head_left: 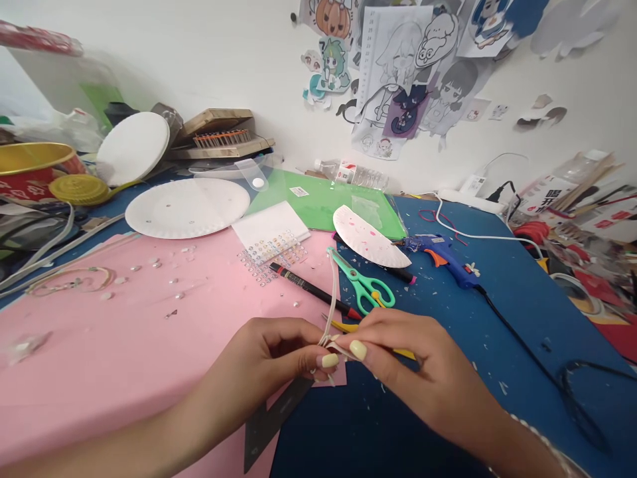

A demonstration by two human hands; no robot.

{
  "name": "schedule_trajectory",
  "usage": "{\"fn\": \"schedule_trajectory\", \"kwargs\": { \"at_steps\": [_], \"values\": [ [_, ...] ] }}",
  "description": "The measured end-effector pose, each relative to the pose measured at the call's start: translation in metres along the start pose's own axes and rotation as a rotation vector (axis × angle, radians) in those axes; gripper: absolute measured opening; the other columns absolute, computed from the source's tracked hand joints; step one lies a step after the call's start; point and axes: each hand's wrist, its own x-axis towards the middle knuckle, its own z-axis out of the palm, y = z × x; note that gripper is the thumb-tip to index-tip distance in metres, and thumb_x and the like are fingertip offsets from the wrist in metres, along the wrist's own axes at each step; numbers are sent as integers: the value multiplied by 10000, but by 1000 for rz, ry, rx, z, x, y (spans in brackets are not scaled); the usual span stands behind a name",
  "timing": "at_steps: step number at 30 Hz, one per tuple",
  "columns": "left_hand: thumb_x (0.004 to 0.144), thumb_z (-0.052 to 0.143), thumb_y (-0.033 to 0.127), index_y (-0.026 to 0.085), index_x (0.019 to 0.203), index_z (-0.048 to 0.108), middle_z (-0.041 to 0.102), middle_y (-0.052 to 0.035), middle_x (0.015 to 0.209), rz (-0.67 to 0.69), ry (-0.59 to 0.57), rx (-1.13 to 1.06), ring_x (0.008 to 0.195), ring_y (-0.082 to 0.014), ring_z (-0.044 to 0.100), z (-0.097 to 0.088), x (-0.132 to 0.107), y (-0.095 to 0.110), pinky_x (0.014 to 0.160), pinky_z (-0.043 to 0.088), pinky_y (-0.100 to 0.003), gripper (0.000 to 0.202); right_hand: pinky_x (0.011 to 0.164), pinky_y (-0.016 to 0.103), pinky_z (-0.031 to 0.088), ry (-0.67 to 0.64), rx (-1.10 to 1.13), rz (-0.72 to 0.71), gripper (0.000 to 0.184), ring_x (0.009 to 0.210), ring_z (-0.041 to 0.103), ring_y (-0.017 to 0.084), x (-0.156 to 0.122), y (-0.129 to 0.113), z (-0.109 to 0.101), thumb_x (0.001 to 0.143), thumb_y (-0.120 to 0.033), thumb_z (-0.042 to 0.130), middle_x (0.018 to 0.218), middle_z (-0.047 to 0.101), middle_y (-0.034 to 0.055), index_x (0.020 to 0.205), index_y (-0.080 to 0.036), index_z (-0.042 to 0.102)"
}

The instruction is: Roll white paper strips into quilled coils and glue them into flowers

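Observation:
Between my two hands runs a thin off-white cord or ribbon [332, 292]; one strand rises from my fingers toward the scissors. My left hand [286, 355] is closed, thumb and fingers pinching the cord where several strands meet. My right hand [411, 355] pinches another part of it just to the right, fingertips almost touching the left ones. The exact crossing of the strands is partly hidden by my fingers. Beyond my hands lie green-handled scissors [365, 282], a black marker with a red end [313, 289] and a yellow tool [343, 325], partly covered by my right hand.
Pink paper [199, 345] covers the left of the blue tabletop [497, 299], with loose beads and a gem sticker sheet [273, 255]. A blue glue gun [445, 259] trails a black cord on the right. A folded paper plate [371, 236] and white plate [186, 206] lie behind.

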Motion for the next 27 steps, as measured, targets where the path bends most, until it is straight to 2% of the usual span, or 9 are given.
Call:
{"fn": "schedule_trajectory", "kwargs": {
  "at_steps": [4,10,19,27],
  "values": [
    [678,658,244,207,647,698,664,49,599,3,-32,-24,611,-95,584,1,-2,1,605,441,-164,62,538,178,449,-52,170,92,199,605,556,76,4,3,-8,835,-199,476,660,615,-16,787,-194,669],
    [690,643,183,200,615,696,655,52,560,18,-93,-53,552,-74,569,3,-3,3,585,457,-146,93,546,205,451,-90,272,202,148,645,555,102,3,11,-1,749,-310,604,757,611,7,822,-183,626],
    [651,677,119,159,640,697,684,9,583,-96,-248,-298,530,-107,626,6,-3,-6,573,503,-203,46,582,230,401,-151,421,239,232,649,489,103,5,9,7,723,-392,607,720,543,-13,788,-172,570],
    [693,643,113,143,630,695,679,14,573,-80,-265,-278,529,-85,616,6,-3,-2,565,489,-172,87,540,224,346,-186,481,224,271,610,425,90,4,11,9,716,-437,598,716,500,-18,793,-177,586]
  ]
}}
